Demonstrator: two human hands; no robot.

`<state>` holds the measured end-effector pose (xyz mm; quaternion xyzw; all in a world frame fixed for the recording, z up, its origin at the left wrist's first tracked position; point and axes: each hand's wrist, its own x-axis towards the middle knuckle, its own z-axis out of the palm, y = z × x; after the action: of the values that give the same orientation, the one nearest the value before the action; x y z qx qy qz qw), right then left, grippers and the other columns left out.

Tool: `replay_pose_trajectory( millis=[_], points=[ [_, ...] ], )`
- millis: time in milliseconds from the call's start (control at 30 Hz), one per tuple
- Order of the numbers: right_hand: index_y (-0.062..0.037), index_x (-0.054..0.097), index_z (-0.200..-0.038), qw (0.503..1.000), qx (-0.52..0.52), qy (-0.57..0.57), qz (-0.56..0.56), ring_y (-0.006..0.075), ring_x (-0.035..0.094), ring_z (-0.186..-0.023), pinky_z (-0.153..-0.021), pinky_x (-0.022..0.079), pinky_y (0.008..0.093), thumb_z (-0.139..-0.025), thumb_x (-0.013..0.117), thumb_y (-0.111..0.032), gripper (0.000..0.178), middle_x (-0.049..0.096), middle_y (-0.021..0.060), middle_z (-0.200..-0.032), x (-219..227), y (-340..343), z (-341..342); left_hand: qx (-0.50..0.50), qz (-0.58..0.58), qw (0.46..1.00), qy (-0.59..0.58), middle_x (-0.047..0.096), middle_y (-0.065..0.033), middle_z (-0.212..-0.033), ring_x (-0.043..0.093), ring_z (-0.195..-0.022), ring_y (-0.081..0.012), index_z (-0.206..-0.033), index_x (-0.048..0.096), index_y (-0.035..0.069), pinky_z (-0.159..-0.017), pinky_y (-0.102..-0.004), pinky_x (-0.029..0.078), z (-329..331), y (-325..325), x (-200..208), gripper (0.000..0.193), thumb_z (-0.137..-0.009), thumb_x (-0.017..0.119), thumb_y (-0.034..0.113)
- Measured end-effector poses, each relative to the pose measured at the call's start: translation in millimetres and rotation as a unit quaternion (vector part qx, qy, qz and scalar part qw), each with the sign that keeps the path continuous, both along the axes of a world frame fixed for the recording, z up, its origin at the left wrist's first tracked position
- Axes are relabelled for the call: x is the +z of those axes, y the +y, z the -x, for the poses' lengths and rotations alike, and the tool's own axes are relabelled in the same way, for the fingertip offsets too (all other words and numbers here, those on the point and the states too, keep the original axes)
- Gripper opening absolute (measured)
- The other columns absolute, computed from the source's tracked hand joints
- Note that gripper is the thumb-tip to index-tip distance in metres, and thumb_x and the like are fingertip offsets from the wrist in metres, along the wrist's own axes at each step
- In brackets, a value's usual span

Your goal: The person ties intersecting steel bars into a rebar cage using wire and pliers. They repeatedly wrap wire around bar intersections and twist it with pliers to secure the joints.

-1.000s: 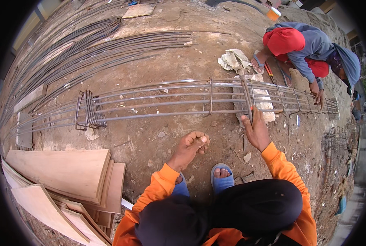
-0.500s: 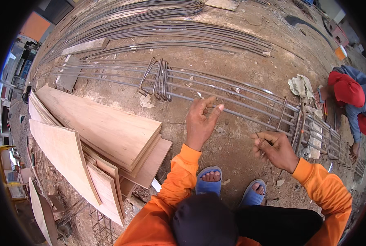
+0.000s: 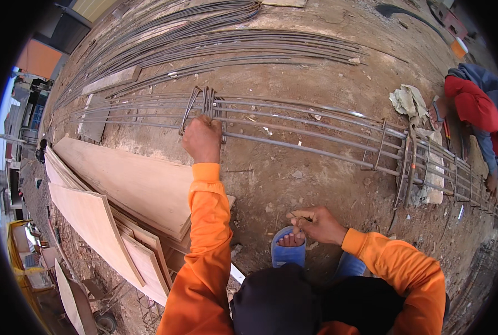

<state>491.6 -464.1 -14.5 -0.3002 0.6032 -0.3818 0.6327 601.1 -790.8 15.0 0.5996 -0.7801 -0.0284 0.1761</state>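
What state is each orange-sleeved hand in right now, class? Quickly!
Left hand: closed on the bent steel stirrups.
Right hand: fingers curled near the thumb; whether it holds anything cannot be told.

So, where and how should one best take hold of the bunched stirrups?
Likely by the near side of the bunched stirrups, coming from the person's side, where the left hand is: they stand close together across the long steel bars, so one grasp might gather several.

I can make out long orange sleeves (image 3: 210, 223) with snug matching cuffs (image 3: 206, 172) — dark legwear (image 3: 277, 301) — and blue open-toed slippers (image 3: 288, 255).
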Motion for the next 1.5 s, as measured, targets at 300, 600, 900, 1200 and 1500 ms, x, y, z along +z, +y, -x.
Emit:
replay_pose_trajectory(
  millis=[300,600,900,1200,1500],
  points=[
    [0.0021,0.051,-0.144,0.934,-0.354,-0.048,-0.011,0.0148,0.070,-0.085,-0.071,0.059,0.0281,-0.104,0.057,-0.012,0.043,0.066,0.0082,-0.108,-83,-4,-29,-0.238,-0.040,0.964,0.113,0.068,-0.0194,-0.084,0.068,-0.073,-0.0410,-0.080,0.064,0.004,-0.065,-0.0502,0.055,75,115,-12,0.018,-0.081,0.072,0.020],
    [0.0032,0.057,-0.137,0.880,-0.467,-0.068,0.057,0.0177,0.071,-0.089,-0.072,0.061,0.0299,-0.101,0.062,-0.009,0.038,0.067,0.0075,-0.107,-64,-25,29,-0.335,-0.183,0.883,0.272,0.072,-0.0165,-0.093,0.068,-0.079,-0.0375,-0.102,0.075,0.011,-0.072,-0.0447,0.056,82,135,-17,0.022,-0.083,0.076,0.022],
    [0.0019,0.061,-0.134,0.884,-0.440,-0.110,0.115,0.0159,0.069,-0.087,-0.073,0.061,0.0294,-0.101,0.064,-0.012,0.036,0.067,0.0072,-0.110,-63,-37,36,-0.522,-0.120,0.837,0.118,0.075,-0.0097,-0.105,0.059,-0.097,-0.0297,-0.125,0.073,0.019,-0.095,-0.0446,0.047,59,91,-4,0.044,-0.082,0.082,0.021],
    [0.0041,0.071,-0.117,0.898,-0.406,-0.042,0.166,0.0124,0.066,-0.081,-0.071,0.056,0.0275,-0.100,0.067,-0.011,0.023,0.071,0.0052,-0.094,-75,-62,51,-0.555,-0.173,0.799,0.155,0.075,-0.0131,-0.105,0.062,-0.095,-0.0309,-0.126,0.072,0.016,-0.094,-0.0423,0.047,69,93,-10,0.045,-0.083,0.082,0.023],
    [0.0051,0.071,-0.117,0.897,-0.381,0.001,0.224,0.0110,0.065,-0.085,-0.078,0.056,0.0263,-0.097,0.069,-0.006,0.023,0.071,0.0068,-0.104,-65,-76,51,-0.516,-0.270,0.782,0.221,0.065,-0.0066,-0.090,0.062,-0.088,-0.0205,-0.111,0.079,0.010,-0.078,-0.0339,0.050,69,88,-11,0.031,-0.081,0.084,0.014]
  ],
)
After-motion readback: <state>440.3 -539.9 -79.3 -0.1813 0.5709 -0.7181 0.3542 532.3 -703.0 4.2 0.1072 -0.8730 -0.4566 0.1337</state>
